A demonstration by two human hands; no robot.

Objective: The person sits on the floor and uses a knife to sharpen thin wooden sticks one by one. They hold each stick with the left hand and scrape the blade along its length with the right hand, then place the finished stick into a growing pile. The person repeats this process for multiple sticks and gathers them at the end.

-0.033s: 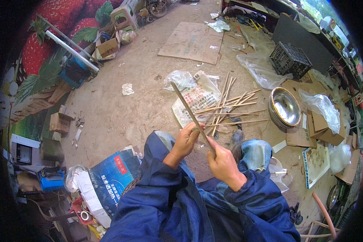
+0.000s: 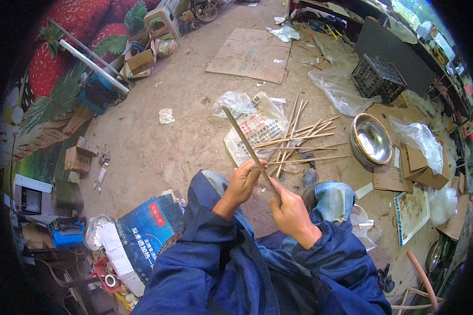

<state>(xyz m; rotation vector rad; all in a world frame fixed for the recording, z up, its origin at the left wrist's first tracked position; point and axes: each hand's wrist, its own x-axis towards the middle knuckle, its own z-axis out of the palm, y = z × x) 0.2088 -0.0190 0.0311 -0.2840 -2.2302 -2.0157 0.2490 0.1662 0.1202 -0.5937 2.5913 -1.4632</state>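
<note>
A long, thin brown wooden strip (image 2: 240, 135) slants up and away to the left in front of my lap. My left hand (image 2: 240, 185) is closed around it near its middle, thumb and fingers pinching it. Farther down, at the near end, my right hand (image 2: 295, 214) grips the same strip, with its thumb lying along it. Whether the right hand holds anything else is hidden. Beyond my knees, a loose pile of thin pale sticks (image 2: 285, 147) lies crisscrossed on the ground, partly over a white printed sack (image 2: 252, 126).
Right of the sticks stand stacked metal basins (image 2: 374, 139), cardboard boxes (image 2: 423, 170) and a black plastic crate (image 2: 379, 77). A blue printed carton (image 2: 144, 231) sits by my left side. Flat cardboard (image 2: 249, 55) lies farther off. A pink hose (image 2: 423, 278) curves at the lower right.
</note>
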